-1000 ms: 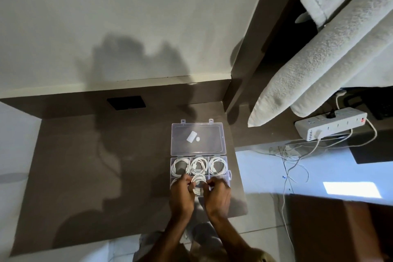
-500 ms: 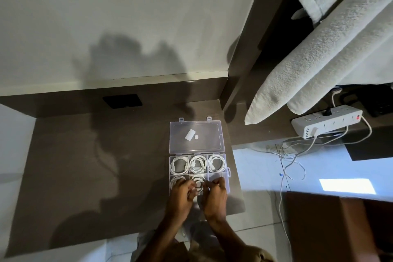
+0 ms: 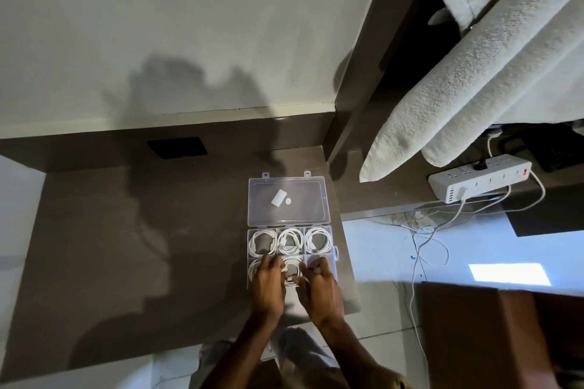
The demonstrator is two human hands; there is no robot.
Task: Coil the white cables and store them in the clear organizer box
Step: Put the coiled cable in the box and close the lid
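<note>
The clear organizer box (image 3: 289, 232) is set open near the bench's (image 3: 126, 246) right edge – three coiled cables (image 3: 290, 241) are held in its far row. A white coil (image 3: 292, 273) in the near middle compartment is pinched by the left hand (image 3: 268, 286) and right hand (image 3: 319, 289)

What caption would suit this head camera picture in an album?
Two bare hands, left hand and right hand, press a coiled white cable into the clear plastic organizer box on a brown table.
</note>
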